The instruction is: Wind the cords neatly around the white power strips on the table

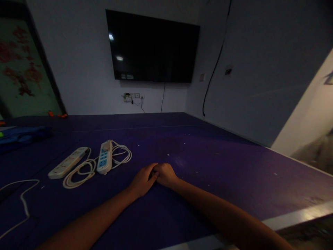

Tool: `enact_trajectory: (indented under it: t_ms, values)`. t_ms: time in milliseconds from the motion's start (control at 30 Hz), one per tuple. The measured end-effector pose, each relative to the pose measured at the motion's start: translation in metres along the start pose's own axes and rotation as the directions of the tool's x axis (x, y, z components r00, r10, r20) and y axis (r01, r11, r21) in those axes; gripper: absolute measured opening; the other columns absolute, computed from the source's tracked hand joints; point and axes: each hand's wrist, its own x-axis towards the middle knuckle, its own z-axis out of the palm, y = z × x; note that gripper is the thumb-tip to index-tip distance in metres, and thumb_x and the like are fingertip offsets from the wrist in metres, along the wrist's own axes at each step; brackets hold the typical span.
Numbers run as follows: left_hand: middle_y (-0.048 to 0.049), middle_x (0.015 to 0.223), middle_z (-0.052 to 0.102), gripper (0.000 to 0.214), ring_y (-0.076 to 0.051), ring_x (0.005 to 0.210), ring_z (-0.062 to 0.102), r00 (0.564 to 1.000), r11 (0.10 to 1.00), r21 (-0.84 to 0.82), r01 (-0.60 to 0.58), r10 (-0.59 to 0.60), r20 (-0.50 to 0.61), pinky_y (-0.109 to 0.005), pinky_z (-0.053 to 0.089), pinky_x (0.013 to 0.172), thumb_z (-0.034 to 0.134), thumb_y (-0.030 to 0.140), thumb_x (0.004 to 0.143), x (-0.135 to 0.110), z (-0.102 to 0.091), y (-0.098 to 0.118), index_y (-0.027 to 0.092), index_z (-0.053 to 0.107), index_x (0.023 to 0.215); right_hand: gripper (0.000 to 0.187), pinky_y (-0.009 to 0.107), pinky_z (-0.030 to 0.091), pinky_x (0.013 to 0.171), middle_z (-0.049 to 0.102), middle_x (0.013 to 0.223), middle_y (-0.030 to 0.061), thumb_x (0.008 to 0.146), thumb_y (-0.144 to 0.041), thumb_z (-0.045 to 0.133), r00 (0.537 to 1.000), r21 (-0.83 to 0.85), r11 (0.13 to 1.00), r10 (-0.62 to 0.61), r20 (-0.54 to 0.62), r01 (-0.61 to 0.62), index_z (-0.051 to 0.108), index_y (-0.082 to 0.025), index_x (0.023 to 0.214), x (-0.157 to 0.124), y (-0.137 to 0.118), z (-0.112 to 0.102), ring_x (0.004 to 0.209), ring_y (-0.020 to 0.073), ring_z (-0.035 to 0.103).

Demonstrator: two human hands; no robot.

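Note:
In the head view my left hand (142, 181) and my right hand (166, 174) meet low over the purple surface (161, 215). Their fingers are curled and pressed together, with no object showing between them. Nearest to my left hand is a white power strip (105, 158) with blue sockets, a plug in its far end and a coiled white cable (126, 154) beside it. Farther left lies a second white power strip (69, 163) with its own cable coiled (78, 178). Neither hand touches the strips.
A white cord (24, 201) runs along the left edge. Blue fabric (26, 134) lies at far left. A large television (153, 48) hangs above wall sockets (132, 96). A black cable (214, 69) dangles down the right wall. The surface ends in a pale edge (296, 217) at right.

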Motion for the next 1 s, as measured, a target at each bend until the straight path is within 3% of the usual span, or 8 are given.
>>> enact_trajectory:
  t_ms: [1000]
  values:
    - [-0.009,0.12,0.061,0.04,-0.022,0.11,0.057,1.0,1.0,0.031,0.001,-0.001,-0.007,-0.035,0.042,0.096,0.043,0.033,0.087,-0.0004,0.0004,-0.0014,0.019,0.051,0.123,0.02,0.023,0.03,0.053,0.07,0.08,0.0052,0.072,-0.017,0.048,1.0,-0.013,1.0,0.01,0.01,-0.01,0.067,-0.018,0.077,0.0003,0.0003,0.0005,0.068,0.0155,0.064]
